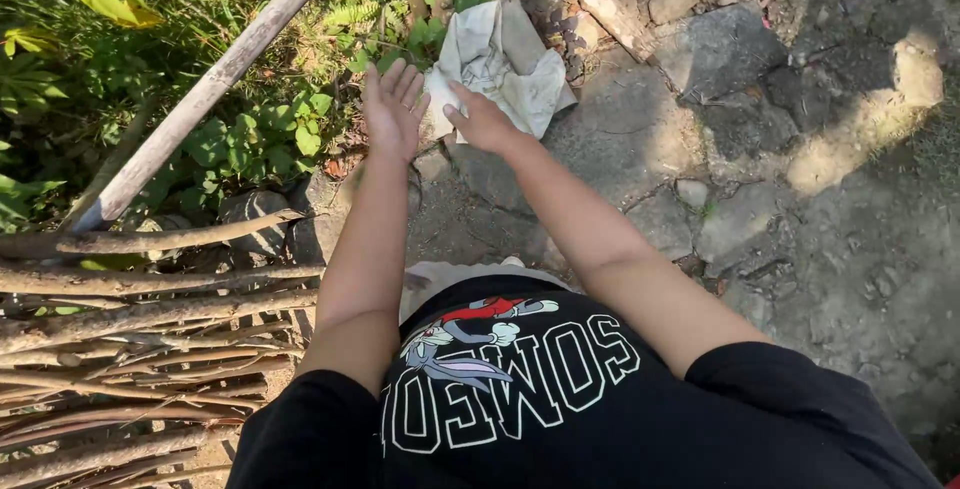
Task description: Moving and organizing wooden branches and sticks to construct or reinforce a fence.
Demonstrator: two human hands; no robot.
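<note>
Both my arms stretch forward over stony ground. My left hand (392, 107) is open, fingers spread, palm turned toward the right, just left of a crumpled off-white sack (505, 59) lying on the stones. My right hand (480, 121) reaches to the sack's lower left edge; its fingers look partly curled at the cloth, and a grip cannot be made out. Neither hand clearly holds anything. My black printed shirt fills the bottom of the view.
A pile of cut sticks and branches (130, 349) lies at the lower left. A long pole (200, 94) leans diagonally across green plants (250, 139). Flat stones and rocks (720, 59) cover the ground to the right, partly in shade.
</note>
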